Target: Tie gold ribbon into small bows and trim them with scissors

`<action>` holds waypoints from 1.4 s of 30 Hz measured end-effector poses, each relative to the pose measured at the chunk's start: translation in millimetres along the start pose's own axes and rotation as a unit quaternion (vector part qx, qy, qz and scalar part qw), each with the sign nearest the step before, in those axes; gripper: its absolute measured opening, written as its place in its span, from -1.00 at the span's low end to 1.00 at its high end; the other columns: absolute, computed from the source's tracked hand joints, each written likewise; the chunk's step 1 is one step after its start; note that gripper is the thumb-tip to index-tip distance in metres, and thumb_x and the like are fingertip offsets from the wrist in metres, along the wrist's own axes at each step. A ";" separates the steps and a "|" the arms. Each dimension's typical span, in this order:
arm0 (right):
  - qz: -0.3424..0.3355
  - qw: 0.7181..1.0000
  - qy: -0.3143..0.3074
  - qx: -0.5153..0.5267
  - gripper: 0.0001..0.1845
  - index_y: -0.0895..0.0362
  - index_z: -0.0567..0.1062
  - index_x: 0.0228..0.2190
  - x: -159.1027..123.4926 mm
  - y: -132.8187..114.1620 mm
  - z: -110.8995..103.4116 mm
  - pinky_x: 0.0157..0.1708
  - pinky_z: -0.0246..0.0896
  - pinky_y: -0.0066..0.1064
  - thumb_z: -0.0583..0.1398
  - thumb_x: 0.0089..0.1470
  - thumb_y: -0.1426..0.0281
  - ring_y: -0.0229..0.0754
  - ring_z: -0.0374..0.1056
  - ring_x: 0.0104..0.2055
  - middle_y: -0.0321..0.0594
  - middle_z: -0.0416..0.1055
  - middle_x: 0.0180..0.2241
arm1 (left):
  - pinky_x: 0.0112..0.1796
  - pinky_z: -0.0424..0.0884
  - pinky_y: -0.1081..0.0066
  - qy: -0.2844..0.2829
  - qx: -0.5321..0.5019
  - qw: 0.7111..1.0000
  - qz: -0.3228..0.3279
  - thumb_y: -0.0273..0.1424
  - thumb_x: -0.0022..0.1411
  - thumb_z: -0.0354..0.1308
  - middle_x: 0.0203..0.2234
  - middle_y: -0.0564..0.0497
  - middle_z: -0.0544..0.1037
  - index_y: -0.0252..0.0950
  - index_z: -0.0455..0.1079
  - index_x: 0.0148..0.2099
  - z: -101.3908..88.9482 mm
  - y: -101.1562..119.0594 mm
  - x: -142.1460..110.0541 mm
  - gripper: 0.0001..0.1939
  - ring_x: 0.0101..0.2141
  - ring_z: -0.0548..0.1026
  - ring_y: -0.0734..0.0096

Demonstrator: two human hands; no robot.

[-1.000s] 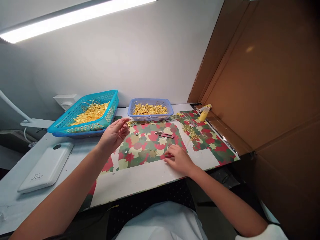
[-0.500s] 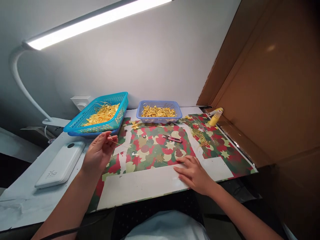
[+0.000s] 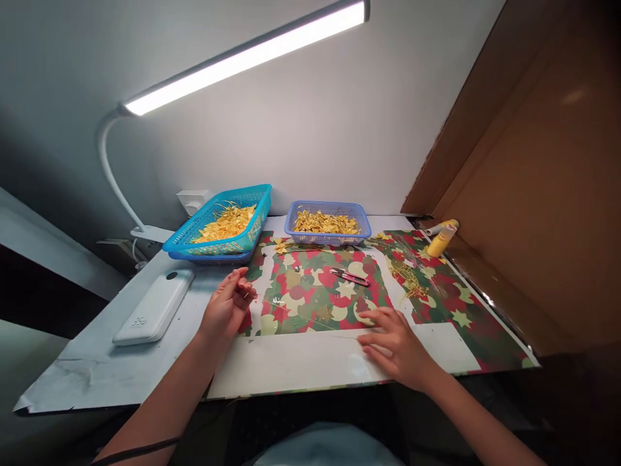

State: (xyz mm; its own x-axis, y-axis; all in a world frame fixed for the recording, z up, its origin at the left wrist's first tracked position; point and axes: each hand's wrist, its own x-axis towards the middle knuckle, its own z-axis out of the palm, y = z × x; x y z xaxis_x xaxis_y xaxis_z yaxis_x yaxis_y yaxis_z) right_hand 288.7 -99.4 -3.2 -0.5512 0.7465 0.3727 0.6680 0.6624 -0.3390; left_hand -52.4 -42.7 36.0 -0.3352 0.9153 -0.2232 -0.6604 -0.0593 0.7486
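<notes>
My left hand (image 3: 227,304) is raised over the left side of the mat, its fingertips pinched on a thin yellowish thread (image 3: 310,317). This thread slants down to the right toward my right hand (image 3: 391,343), where it is too fine to follow fully. Fingers apart, my right hand rests low over the white strip (image 3: 301,362) at the table's front. Pink-handled thread snips (image 3: 350,277) lie on the patterned mat (image 3: 310,285) beyond the hands. A yellow bow-like piece with long stems (image 3: 281,246) lies near the back.
A turquoise basket (image 3: 218,248) and a lilac basket (image 3: 330,240) hold golden-yellow pieces. A white power bank (image 3: 152,310) lies left. Tangled yellow thread (image 3: 410,281) and a yellow bottle (image 3: 440,242) are right. A lit lamp (image 3: 252,61) hangs above; a brown panel (image 3: 524,194) bounds the right.
The camera view has shifted, so the scene sits farther right. My left hand still pinches the thread, and my right hand stays low near the front with its fingers apart.
</notes>
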 end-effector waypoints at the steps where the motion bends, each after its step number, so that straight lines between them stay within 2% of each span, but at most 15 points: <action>1: 0.010 1.000 0.025 0.005 -0.81 -0.01 0.59 -0.29 7.0 0.7 -2.5 0.01 0.18 -0.07 0.16 0.14 0.41 -0.01 0.24 0.04 -0.17 0.41 0.01 | -0.55 0.38 0.65 -0.010 0.018 1.000 0.008 -0.41 0.13 0.27 -0.70 0.17 0.34 -0.35 0.47 -0.39 2.2 -1.1 -1.7 -0.90 -0.64 0.34 0.67; 5: 0.065 0.991 0.089 0.081 -0.83 0.04 0.57 -0.34 55.6 -11.7 -13.7 0.00 0.20 -0.06 0.15 0.14 0.38 -0.01 0.31 -0.01 -0.12 0.46 -0.08 | -0.43 0.43 0.54 -0.099 0.095 0.990 0.039 -0.28 -0.02 0.38 -0.65 0.11 0.42 -0.31 0.52 -0.40 15.5 -6.3 -8.0 -0.79 -0.55 0.41 0.57; 9: 0.052 0.955 0.057 0.285 -0.76 0.04 0.55 -0.19 115.6 -50.7 -10.2 0.04 0.22 -0.13 0.21 0.11 0.25 -0.05 0.36 -0.01 -0.14 0.49 -0.09 | -0.12 0.41 0.38 -0.185 0.228 0.948 0.126 -0.22 0.02 0.35 -0.30 -0.04 0.58 -0.26 0.57 -0.41 32.8 -9.7 -16.3 -0.79 -0.21 0.49 0.34; 12: 0.054 0.904 0.023 0.424 -0.70 0.07 0.57 -0.21 149.0 -76.9 7.2 -0.06 0.28 -0.20 0.20 0.11 0.16 -0.10 0.40 -0.12 -0.15 0.53 -0.19 | 0.00 0.35 0.23 -0.243 0.282 0.915 0.156 -0.17 0.08 0.29 -0.09 -0.10 0.53 -0.22 0.59 -0.40 45.3 -6.8 -22.8 -0.77 0.01 0.40 0.13; 15: 0.069 0.818 0.026 0.571 -0.62 0.13 0.58 -0.29 164.3 -88.1 24.6 -0.25 0.34 -0.32 0.20 0.08 0.08 -0.20 0.41 -0.32 -0.19 0.53 -0.37 | 0.00 0.33 0.20 -0.258 0.305 0.902 0.163 -0.12 0.09 0.27 -0.03 -0.13 0.49 -0.21 0.61 -0.38 52.7 -0.2 -26.2 -0.73 0.04 0.36 0.06; 17: 0.067 0.787 0.030 0.613 -0.64 0.13 0.59 -0.31 164.3 -88.9 29.4 -0.27 0.33 -0.35 0.24 0.04 0.09 -0.22 0.40 -0.35 -0.22 0.51 -0.42 | 0.00 0.33 0.20 -0.252 0.319 0.898 0.166 -0.11 0.09 0.26 -0.01 -0.14 0.47 -0.20 0.62 -0.37 53.9 4.0 -26.8 -0.73 0.03 0.37 0.06; 22: 0.048 0.790 0.018 0.611 -0.70 0.09 0.57 -0.21 146.8 -85.4 23.0 -0.14 0.31 -0.32 0.25 0.07 0.19 -0.16 0.42 -0.20 -0.21 0.52 -0.28 | 0.03 0.30 0.16 -0.274 0.365 0.875 0.159 -0.10 0.13 0.22 -0.03 -0.15 0.47 -0.21 0.62 -0.38 47.6 3.1 -27.7 -0.70 0.02 0.36 0.05; 27: 0.097 0.804 0.025 0.586 -0.70 0.10 0.61 -0.30 133.9 -80.3 29.3 -0.20 0.29 -0.35 0.23 0.08 0.14 -0.18 0.41 -0.26 -0.23 0.52 -0.37 | 0.06 0.27 0.14 -0.304 0.397 0.850 0.165 -0.12 0.18 0.17 -0.06 -0.14 0.48 -0.20 0.61 -0.39 38.6 -13.5 -35.0 -0.69 0.03 0.36 0.06; 30: 0.113 0.793 0.020 0.599 -0.70 0.11 0.61 -0.38 130.4 -70.0 34.9 -0.25 0.32 -0.36 0.27 0.02 0.13 -0.19 0.41 -0.31 -0.22 0.52 -0.40 | 0.08 0.27 0.16 -0.313 0.418 0.827 0.210 -0.19 0.21 0.16 -0.01 -0.12 0.46 -0.13 0.59 -0.18 32.9 -13.8 -37.2 -0.76 0.06 0.36 0.10; 32: 0.128 0.784 0.024 0.607 -0.72 0.11 0.60 -0.42 128.5 -58.4 32.6 -0.24 0.34 -0.34 0.30 -0.01 0.14 -0.17 0.43 -0.31 -0.20 0.54 -0.40 | 0.08 0.27 0.16 -0.303 0.452 0.794 0.273 -0.24 0.17 0.21 0.02 -0.13 0.44 -0.10 0.50 0.02 27.2 -6.6 -31.7 -0.66 0.07 0.35 0.10; 33: 0.134 0.783 0.030 0.607 -0.73 0.11 0.59 -0.43 127.7 -51.5 29.3 -0.22 0.35 -0.33 0.30 -0.01 0.14 -0.17 0.44 -0.30 -0.20 0.54 -0.40 | 0.08 0.26 0.16 -0.277 0.478 0.771 0.315 -0.27 0.16 0.23 -0.01 -0.13 0.45 -0.12 0.50 0.01 23.6 -2.3 -25.7 -0.65 0.04 0.37 0.10; 35: 0.138 0.780 0.058 0.608 -0.73 0.10 0.57 -0.44 126.5 -36.9 19.6 -0.18 0.36 -0.29 0.26 0.03 0.15 -0.16 0.44 -0.30 -0.19 0.53 -0.42 | 0.01 0.33 0.20 -0.214 0.528 0.733 0.371 -0.31 0.19 0.19 -0.13 -0.11 0.50 -0.17 0.54 -0.14 15.8 3.8 -7.3 -0.80 -0.07 0.44 0.16; 37: 0.129 0.775 0.106 0.609 -0.71 0.09 0.56 -0.45 126.3 -23.7 8.2 -0.16 0.36 -0.26 0.19 0.10 0.16 -0.15 0.43 -0.29 -0.18 0.53 -0.41 | -0.03 0.36 0.22 -0.216 0.595 0.689 0.354 -0.34 0.23 0.12 -0.18 -0.10 0.52 -0.19 0.52 -0.16 9.9 1.8 18.5 -0.81 -0.12 0.47 0.19; 39: 0.113 0.769 0.147 0.612 -0.73 0.08 0.56 -0.47 127.1 -13.4 -2.0 -0.18 0.37 -0.25 0.16 0.10 0.21 -0.14 0.43 -0.31 -0.17 0.52 -0.42 | 0.04 0.33 0.18 -0.215 0.642 0.649 0.348 -0.39 0.22 0.09 -0.07 -0.13 0.50 -0.23 0.47 -0.03 9.5 -8.9 48.2 -0.72 -0.03 0.44 0.16; 42: 0.087 0.772 0.184 0.602 -0.79 0.06 0.58 -0.51 128.3 -2.3 -12.7 -0.25 0.37 -0.24 0.19 0.03 0.27 -0.12 0.42 -0.33 -0.18 0.52 -0.45 | 0.11 0.26 0.13 -0.164 0.699 0.599 0.354 -0.54 0.21 -0.02 0.07 -0.23 0.40 -0.34 0.37 0.10 21.4 -30.3 89.5 -0.59 0.08 0.36 0.14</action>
State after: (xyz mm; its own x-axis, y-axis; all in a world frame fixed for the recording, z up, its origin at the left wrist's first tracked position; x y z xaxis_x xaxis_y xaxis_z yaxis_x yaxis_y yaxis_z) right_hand 222.8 -6.0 56.4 -0.1773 0.9093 0.3764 -0.3558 0.2973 -0.8860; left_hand -48.0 49.5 6.6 0.1035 0.9003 0.4228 0.8550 -0.2977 0.4247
